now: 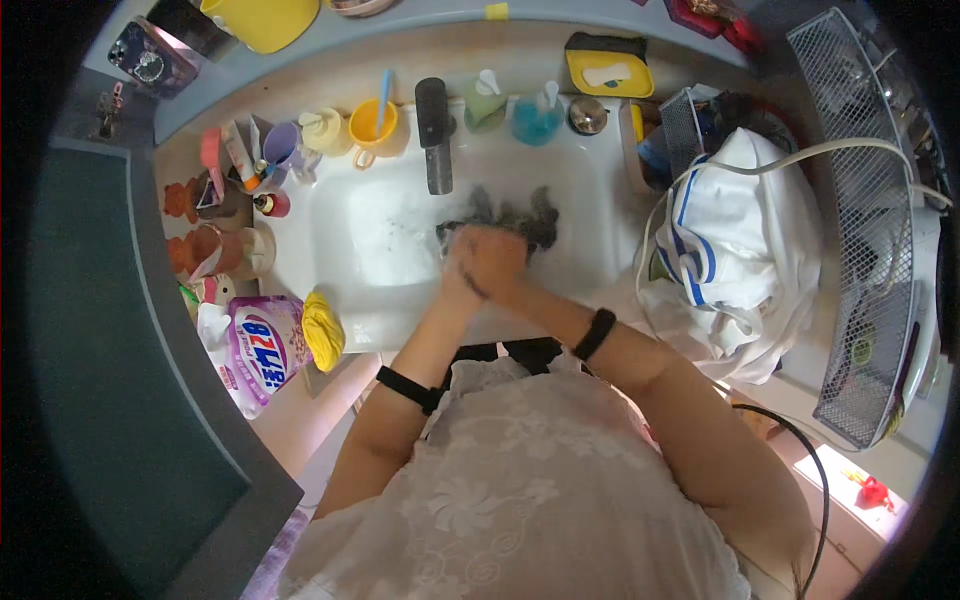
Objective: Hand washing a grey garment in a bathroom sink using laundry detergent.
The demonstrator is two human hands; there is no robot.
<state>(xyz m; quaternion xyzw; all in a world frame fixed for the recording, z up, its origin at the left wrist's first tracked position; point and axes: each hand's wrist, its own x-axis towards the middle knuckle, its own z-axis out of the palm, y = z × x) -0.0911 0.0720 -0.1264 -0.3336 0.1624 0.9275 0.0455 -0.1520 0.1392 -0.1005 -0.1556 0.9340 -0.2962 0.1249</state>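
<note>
Both my arms reach into a white sink [380,310], and my hands meet over a wet, dark grey piece of cloth [540,225]. My right hand [500,257] lies across the front, closed on the cloth. Close against it, my left hand [457,268] is closed too, with its fingers mostly hidden. The cloth sticks out beyond my knuckles in bunched folds; its exact kind cannot be made out. Just behind my hands stands a dark faucet [435,135], its spout pointing toward me. Small dark specks dot the basin left of the cloth.
Along the back rim stand a yellow cup [368,128], a green pump bottle [485,105], a blue pump bottle [538,118] and a metal bowl [587,116]. A detergent bag [265,350] and yellow cloth [321,332] sit left. White fabric [740,240] is piled right, beside a mesh rack [860,220].
</note>
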